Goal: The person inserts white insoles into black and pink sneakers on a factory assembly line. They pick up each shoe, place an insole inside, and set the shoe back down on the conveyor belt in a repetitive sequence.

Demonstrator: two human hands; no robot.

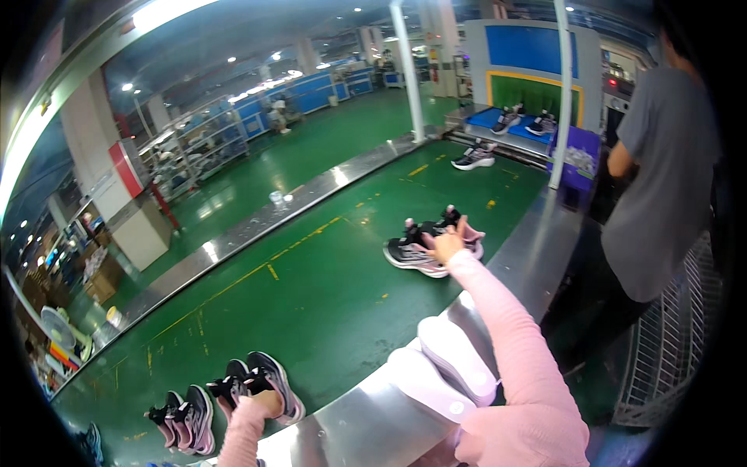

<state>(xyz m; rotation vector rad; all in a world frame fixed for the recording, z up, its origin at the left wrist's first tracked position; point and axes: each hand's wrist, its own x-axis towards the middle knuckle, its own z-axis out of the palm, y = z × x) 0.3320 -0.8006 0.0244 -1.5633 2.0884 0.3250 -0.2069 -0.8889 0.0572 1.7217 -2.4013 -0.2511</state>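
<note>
My right hand (449,246) reaches forward over a pair of black, grey and pink sneakers (412,259) standing on the green belt (327,280). Its thumb and fingers are spread apart at the shoe collars, touching them. At the lower left, my left hand (267,403) is closed at the openings of another pair of similar sneakers (276,373); its fingertips are hidden inside. Just left of that hand stands one more such pair of sneakers (191,420).
Two pale, sole-shaped pieces (440,373) lie on the metal ledge (334,428) beneath my right arm. Farther along sit a single sneaker (475,158) and others on a blue surface (486,119) before a machine. A person in grey (661,179) stands right, near a purple bin (577,167).
</note>
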